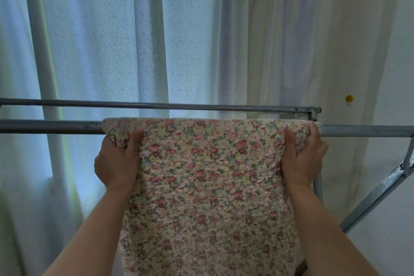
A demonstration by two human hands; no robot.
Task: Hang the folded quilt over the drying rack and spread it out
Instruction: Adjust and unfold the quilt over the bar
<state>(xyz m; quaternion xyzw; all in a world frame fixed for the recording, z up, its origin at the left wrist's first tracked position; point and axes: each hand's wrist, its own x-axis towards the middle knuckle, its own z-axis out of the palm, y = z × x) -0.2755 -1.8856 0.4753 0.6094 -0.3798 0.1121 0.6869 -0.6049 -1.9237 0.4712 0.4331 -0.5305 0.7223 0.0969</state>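
Note:
The folded quilt (208,177), cream with small pink and red flowers, hangs down the middle of the view, its top edge lying over the near bar of the metal drying rack (49,126). My left hand (117,161) grips the quilt's upper left edge just below the bar. My right hand (302,159) grips its upper right edge at the same height. The quilt is still folded narrow, spanning only the space between my hands. What hangs behind the bar is hidden.
A second, thinner rack bar (156,105) runs behind and above the near one. The rack's slanted side brace (376,195) stands at the right. White curtains (107,40) hang close behind, with a pale wall (394,51) at the right.

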